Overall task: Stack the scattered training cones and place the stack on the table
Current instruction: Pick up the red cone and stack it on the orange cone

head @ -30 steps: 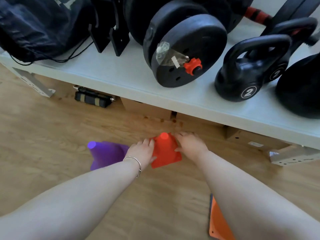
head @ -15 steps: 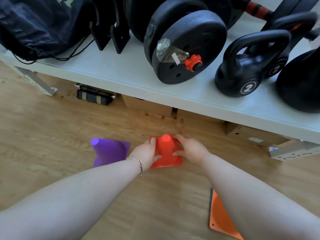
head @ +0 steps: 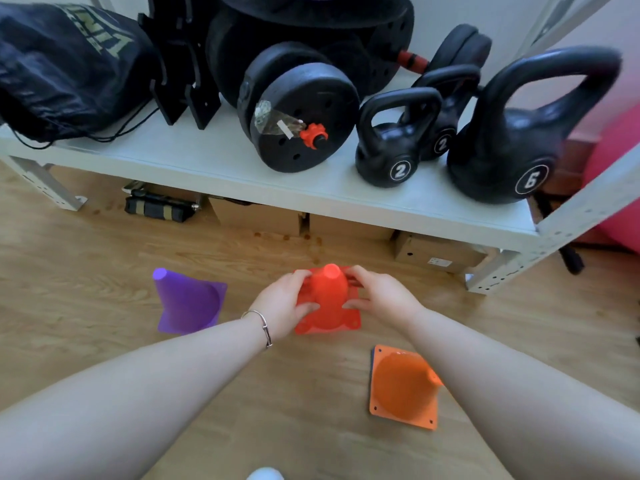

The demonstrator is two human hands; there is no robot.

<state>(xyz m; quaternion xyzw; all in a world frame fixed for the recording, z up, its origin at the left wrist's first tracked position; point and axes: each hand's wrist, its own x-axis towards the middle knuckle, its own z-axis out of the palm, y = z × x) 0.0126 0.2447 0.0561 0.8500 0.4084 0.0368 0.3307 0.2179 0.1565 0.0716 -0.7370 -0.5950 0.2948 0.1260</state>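
On the wood-grain floor, farthest left, a translucent purple plastic cone [head: 188, 301] leans with its tip up and left, well apart from the fingers. The left hand [head: 282, 304] and right hand [head: 382, 295] clasp a glossy red plastic cone [head: 327, 301] between them, tip pointing away, square base toward the person. Right and nearer lies a matte orange plastic cone [head: 403, 386] (under the right forearm), tipped rightward; the right hand seems closer.
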